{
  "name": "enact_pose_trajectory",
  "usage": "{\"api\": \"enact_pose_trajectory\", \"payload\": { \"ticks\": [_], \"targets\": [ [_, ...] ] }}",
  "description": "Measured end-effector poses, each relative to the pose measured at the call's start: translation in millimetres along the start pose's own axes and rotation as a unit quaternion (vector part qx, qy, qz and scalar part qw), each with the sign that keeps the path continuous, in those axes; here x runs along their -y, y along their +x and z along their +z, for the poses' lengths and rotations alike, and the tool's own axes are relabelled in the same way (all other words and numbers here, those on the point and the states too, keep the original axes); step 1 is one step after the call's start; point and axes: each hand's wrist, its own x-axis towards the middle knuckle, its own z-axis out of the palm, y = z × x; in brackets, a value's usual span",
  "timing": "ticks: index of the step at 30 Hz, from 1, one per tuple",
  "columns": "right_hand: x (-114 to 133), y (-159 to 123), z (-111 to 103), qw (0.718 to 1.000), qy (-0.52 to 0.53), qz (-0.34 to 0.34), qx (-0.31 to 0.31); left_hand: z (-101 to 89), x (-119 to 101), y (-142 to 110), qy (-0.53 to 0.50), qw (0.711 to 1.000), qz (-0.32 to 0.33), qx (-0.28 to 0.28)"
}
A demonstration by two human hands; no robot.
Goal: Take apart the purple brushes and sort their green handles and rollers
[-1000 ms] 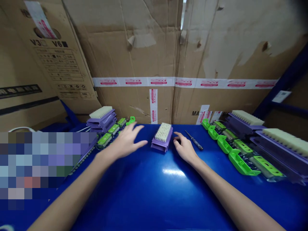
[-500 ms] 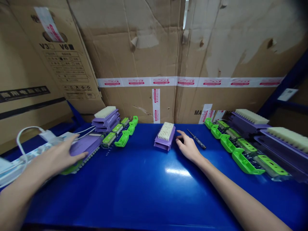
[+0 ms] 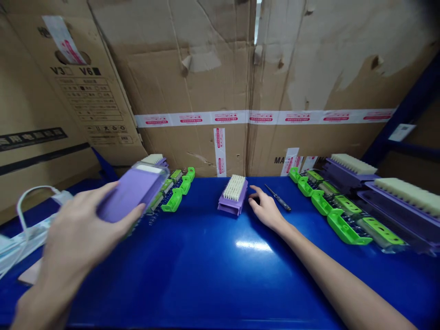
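Observation:
My left hand (image 3: 82, 224) is closed around a flat purple brush (image 3: 129, 190), thumb on its near side and fingers on its far side. It is raised above the table, its clear-edged end pointing away from me. My right hand (image 3: 264, 205) rests on the table with fingers loosely bent and apart, holding nothing. Just left of its fingertips lies a purple block with cream bristles (image 3: 234, 189) on top. To its right is a thin screwdriver (image 3: 279, 198).
Green curved handles (image 3: 172, 200) and clear-and-green pieces line up at left; similar green handles (image 3: 322, 201) stand at right beside purple bristle blocks (image 3: 405, 197). A white cable (image 3: 24, 197) and power strip lie far left. Cardboard (image 3: 192, 87) walls the back of the blue table (image 3: 206, 275).
My left hand has lifted the purple brush off the table beside the power strip and brought it up and to the right. My right hand has stayed in place.

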Motion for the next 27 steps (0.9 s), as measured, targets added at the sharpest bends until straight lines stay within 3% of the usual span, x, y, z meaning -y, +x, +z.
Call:
{"api": "enact_pose_trajectory", "payload": {
  "ticks": [3,7,12,16,20,23,27],
  "targets": [
    [1.4,-0.5,-1.5,1.000,0.001,0.004,0.011,9.2,-49.1,15.8,-0.037,0.998,0.040,0.015],
    [1.5,-0.2,-2.0,1.000,0.003,0.002,0.020,42.7,-94.4,32.7,-0.049,0.993,0.071,0.086],
    [1.7,0.0,-2.7,1.000,0.006,-0.002,0.019,87.8,-129.7,44.2,-0.043,0.983,0.096,0.149],
    [2.9,-0.1,-3.9,1.000,0.006,0.006,0.023,109.5,-145.5,51.3,-0.072,0.979,0.072,0.175],
    [1.6,0.7,-2.1,1.000,0.003,0.005,0.014,110.3,-163.3,54.9,-0.060,0.988,0.078,0.119],
    [-1.6,2.7,-0.7,1.000,0.008,0.001,-0.026,102.9,-184.3,46.8,-0.084,0.979,0.169,0.079],
    [-7.9,8.0,-6.8,0.990,0.036,-0.002,-0.135,97.7,-209.2,22.7,-0.118,0.948,0.252,0.153]
  ]
}}
